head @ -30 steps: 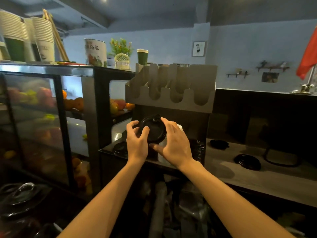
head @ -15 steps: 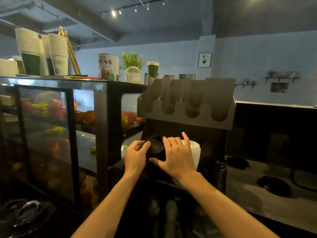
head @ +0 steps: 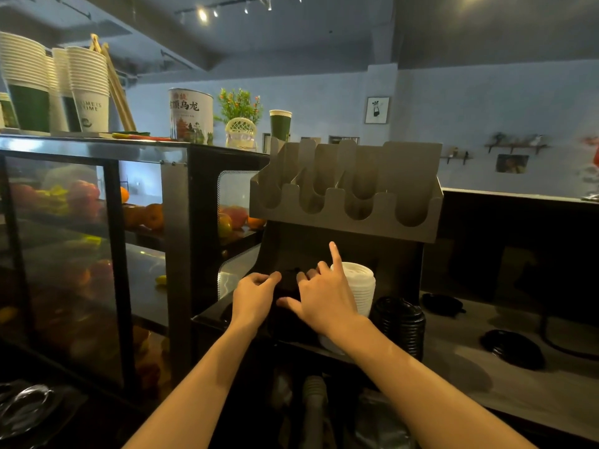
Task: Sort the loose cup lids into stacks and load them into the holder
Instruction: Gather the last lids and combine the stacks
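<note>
Glass fronts the display case (head: 81, 238) well off to the left of your left fingertips, with fruit (head: 152, 215) on its shelves and paper cups (head: 87, 92) stacked on its top; along that same top, nearer your hands, stand a printed tin (head: 191, 116), a small plant (head: 240, 106) and a green cup (head: 280, 124). Your left hand (head: 254, 296) has its fingers (head: 272, 277) curled in together, tips gripping the left side of the black lid stack (head: 288, 286), which sits in shadow between your two hands so that its outline is hard to make out. Your right hand (head: 324, 301) holds the same stack from the other side: the thumb (head: 290, 303) reaches across its front, the bent fingers lie on its top, and only the index finger (head: 334, 254) sticks straight up, apart from the rest. Just behind those right fingers, touching the back of the hand, stands the white lid stack (head: 361, 286). Above both sets of fingers hangs the grey holder (head: 346, 192) with its row of rounded slots. Just beside your right wrist, on the outer side, is a ribbed black stack (head: 400, 322). Farther right on the grey counter (head: 486, 384), well apart from your fingers, lie a loose black lid (head: 442, 304) and a second loose lid (head: 512, 350)
</note>
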